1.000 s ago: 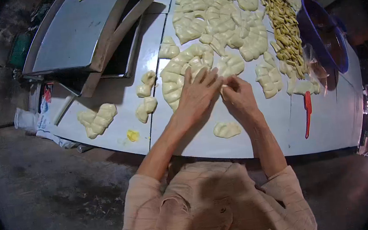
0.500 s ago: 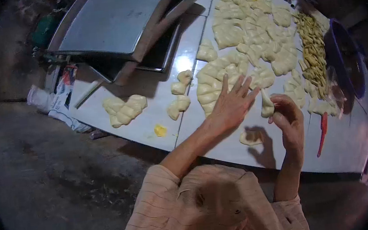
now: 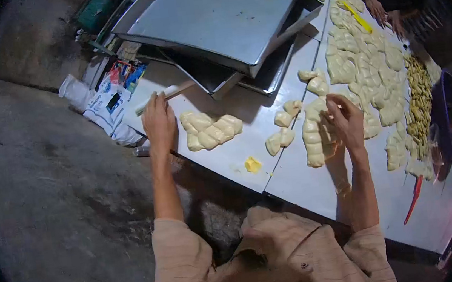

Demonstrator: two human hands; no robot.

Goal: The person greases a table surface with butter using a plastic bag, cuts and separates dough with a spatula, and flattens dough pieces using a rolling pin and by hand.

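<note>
My left hand [image 3: 159, 121] is at the table's left edge, its fingers closed over a pale stick [image 3: 179, 89] that looks like a thin rolling pin. Just right of that hand lies a clump of scored dough pieces [image 3: 211, 131]. My right hand [image 3: 348, 122] hovers above a scored dough slab [image 3: 314, 141], fingers loosely bent and apart, with no dough visible in them. Small dough pieces [image 3: 281, 140] sit between the hands, and a yellow lump like butter or margarine [image 3: 252, 164] is near the front edge.
Stacked metal trays [image 3: 197, 28] stand at the back left, the top one holding a few dough pieces. More dough slabs [image 3: 363, 60] spread rightward, with a yellow tool [image 3: 357, 17], filling strips [image 3: 419, 104], a purple basin [image 3: 449, 117] and a red-handled tool [image 3: 413, 201]. Another person's hands [image 3: 383, 14] are at the far side.
My left hand has left the dough and swung left onto the stick. My right hand has lifted and no longer shows the dough strip. The view has shifted left.
</note>
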